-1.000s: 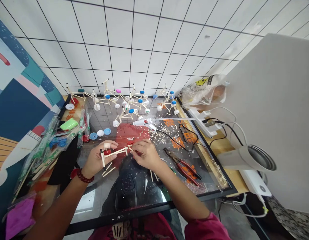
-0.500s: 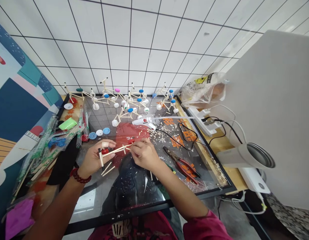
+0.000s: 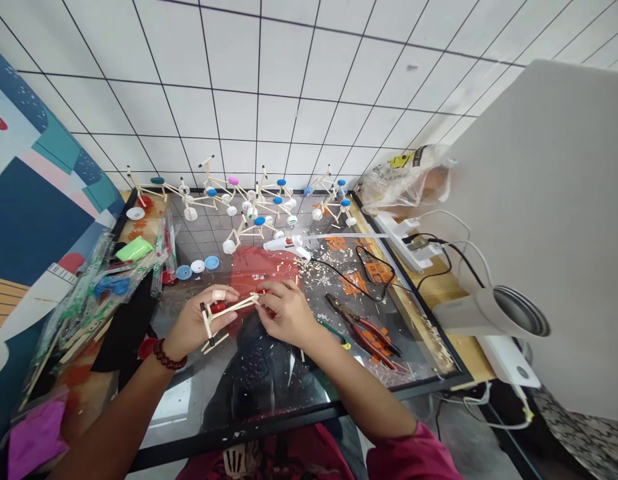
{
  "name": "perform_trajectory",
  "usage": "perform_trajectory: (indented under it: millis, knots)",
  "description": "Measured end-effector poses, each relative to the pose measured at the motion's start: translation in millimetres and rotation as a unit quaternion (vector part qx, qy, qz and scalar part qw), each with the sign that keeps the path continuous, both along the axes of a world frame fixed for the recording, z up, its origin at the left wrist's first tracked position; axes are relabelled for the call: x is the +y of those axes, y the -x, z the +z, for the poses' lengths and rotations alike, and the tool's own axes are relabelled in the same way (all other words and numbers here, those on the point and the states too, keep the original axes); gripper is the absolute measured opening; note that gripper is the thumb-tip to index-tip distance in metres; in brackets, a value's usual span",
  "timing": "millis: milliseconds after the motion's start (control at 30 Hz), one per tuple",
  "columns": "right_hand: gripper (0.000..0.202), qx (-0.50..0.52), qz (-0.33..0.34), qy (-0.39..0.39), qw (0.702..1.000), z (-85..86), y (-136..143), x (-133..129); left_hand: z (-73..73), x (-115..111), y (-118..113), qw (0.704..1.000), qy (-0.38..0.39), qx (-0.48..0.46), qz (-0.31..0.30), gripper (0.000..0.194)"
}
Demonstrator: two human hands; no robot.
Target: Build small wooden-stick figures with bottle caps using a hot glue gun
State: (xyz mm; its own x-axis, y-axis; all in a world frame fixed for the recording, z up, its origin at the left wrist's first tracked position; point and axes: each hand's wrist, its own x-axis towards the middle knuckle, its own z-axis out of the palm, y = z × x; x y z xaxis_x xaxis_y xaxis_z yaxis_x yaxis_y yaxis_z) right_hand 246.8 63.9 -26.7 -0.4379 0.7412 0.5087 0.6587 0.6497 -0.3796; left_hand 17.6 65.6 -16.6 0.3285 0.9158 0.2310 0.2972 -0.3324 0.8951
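A small frame of thin wooden sticks is held above the glass tabletop, its crossbar with a black tip at the left end. My left hand grips this frame near the crossbar, with a white wrap around one finger. A red round piece shows beside those fingers. At the frame's far end, where sticks meet, the thumb and fingers of my right hand pinch it; the exact contact is partly hidden. Loose cut sticks lie below my left hand. Beyond my hands rests a white hot glue gun.
Several small stick bicycles with bottle-cap wheels stand along the wall. Loose bottle caps lie at left, near bagged sticks. Red-handled pliers, a black cable and wood scraps lie at right, beside a power strip.
The stick frame and my left hand have shifted slightly right and tilted. The fingers of my right hand have straightened somewhat at the frame's end. A red cap now shows beside my left wrist.
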Motion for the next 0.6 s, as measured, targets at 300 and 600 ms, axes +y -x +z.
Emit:
perform_trajectory:
  millis: [300, 600]
  knots:
    - [0.007, 0.119, 0.023, 0.087, 0.989, -9.7, 6, 2, -7.2, 5, 8, 0.999, 0.025, -0.013, 0.027, 0.032]
    - [0.008, 0.158, 0.037, 0.112, 0.98, -12.6, 8, 4, -2.9, 3, 7, 0.996, 0.034, -0.077, 0.02, 0.04]
